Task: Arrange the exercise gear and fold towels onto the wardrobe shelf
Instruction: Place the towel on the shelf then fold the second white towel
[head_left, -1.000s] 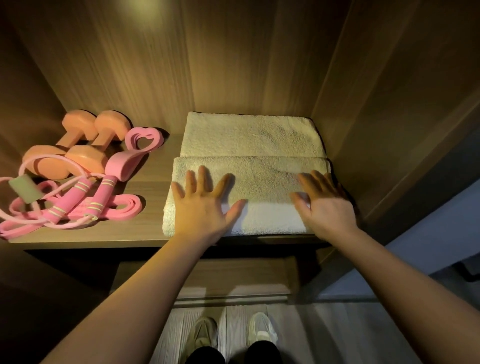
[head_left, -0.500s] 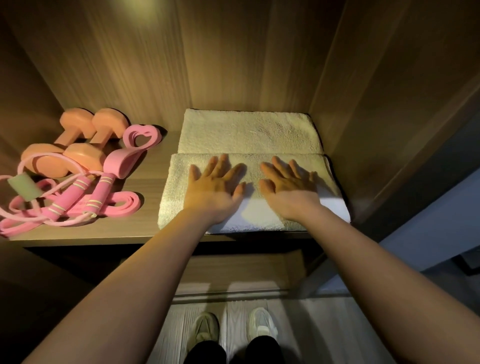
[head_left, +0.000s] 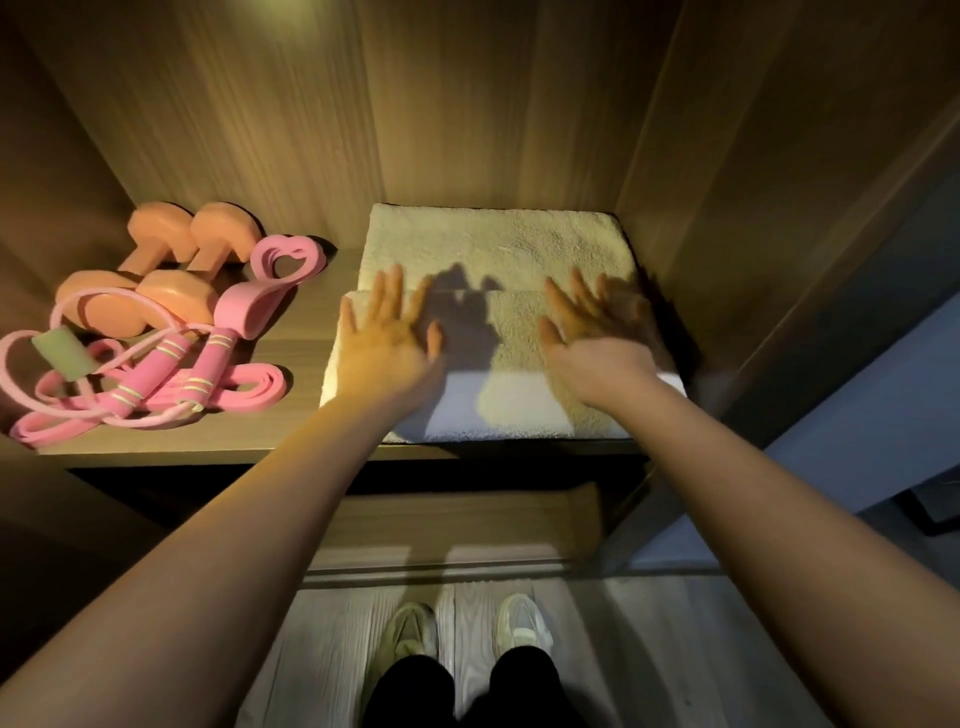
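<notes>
A: Nearest first. What are the hands doing?

B: Both reach in over the front lip of the shelf (head_left: 291, 426). The left hand (head_left: 387, 338) and the right hand (head_left: 592, 332) lie palm down on the front towel (head_left: 519, 322), fingers straight and spread, gripping nothing. The right one is blurred, so I can't tell how hard it presses.

A: How does that towel lie?

B: It's folded, with its long axis running left to right, parallel to the shelf's lip and close behind it. The left hand sits toward its left end and the right hand toward its right end, with bare terry between them.

A: And past the fingertips?

B: The rear towel (head_left: 493, 244) lies on the same axis, touching the front one along a seam. Both sets of fingertips reach roughly to that seam.

A: So which way is there room?

B: My guess is the next move is a smoothing stroke outward or a nudge straight back. The right hand is near the wardrobe side wall (head_left: 727, 234). The left has open shelf beside it.

A: The gear?

B: It's well to the left, apart from the towels. The jump rope (head_left: 200, 369) and band (head_left: 260, 387) are nearer, and the dumbbells (head_left: 156, 234) are farther back.
</notes>
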